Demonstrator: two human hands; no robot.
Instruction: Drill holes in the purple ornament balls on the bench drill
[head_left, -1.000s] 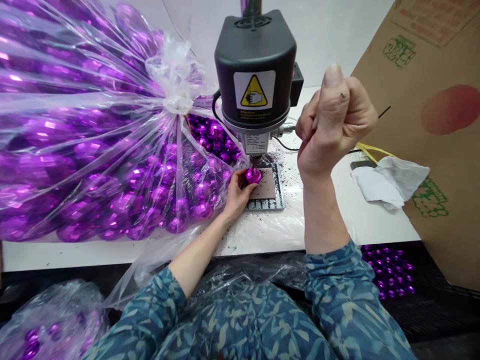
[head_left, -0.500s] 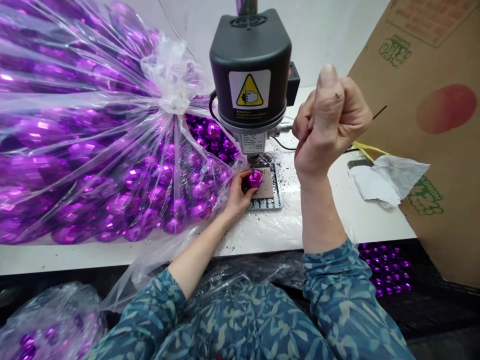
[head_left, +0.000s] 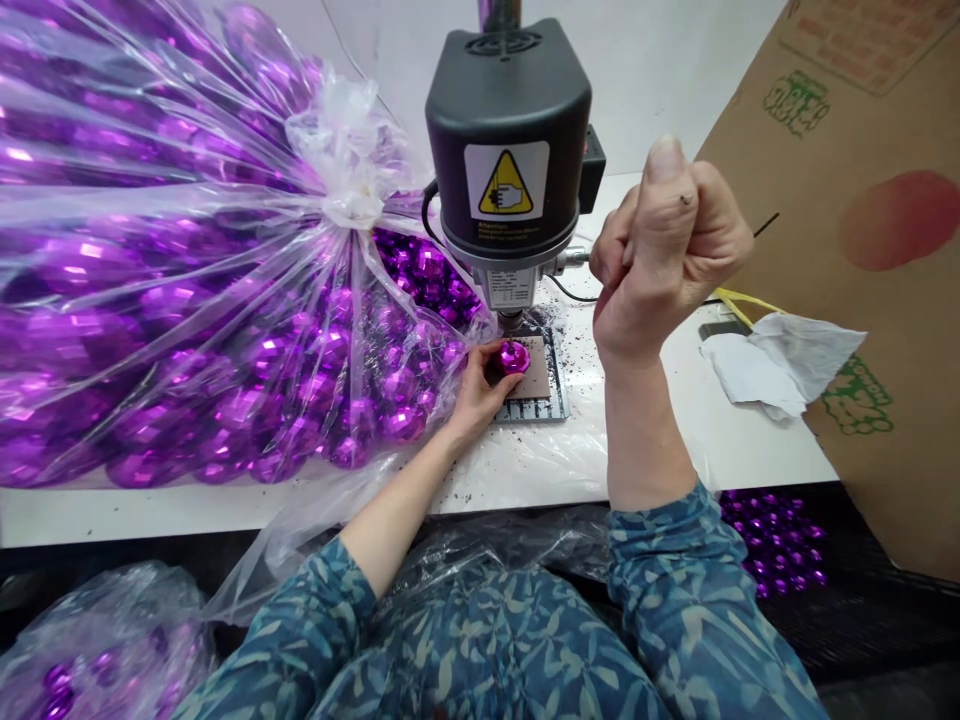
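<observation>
My left hand pinches a shiny purple faceted ball between thumb and fingers. The ball sits on a flat tan board over the slotted metal base of a small drill press. Directly over the ball is the drill bit, its tip close to the ball's top; whether they touch I cannot tell. Raised to the right of the machine, my right hand is a closed fist around the press's feed lever, which the fingers mostly hide.
A large tied clear bag of purple balls fills the left of the white table. Dark shavings lie around the base. Crumpled white paper and a cardboard box stand right. Below are more balls and another bag.
The drill bit has come up out of the ball, showing more of the ball's top. My left hand keeps its pinch, and my right fist stays raised. The view has shifted slightly.
</observation>
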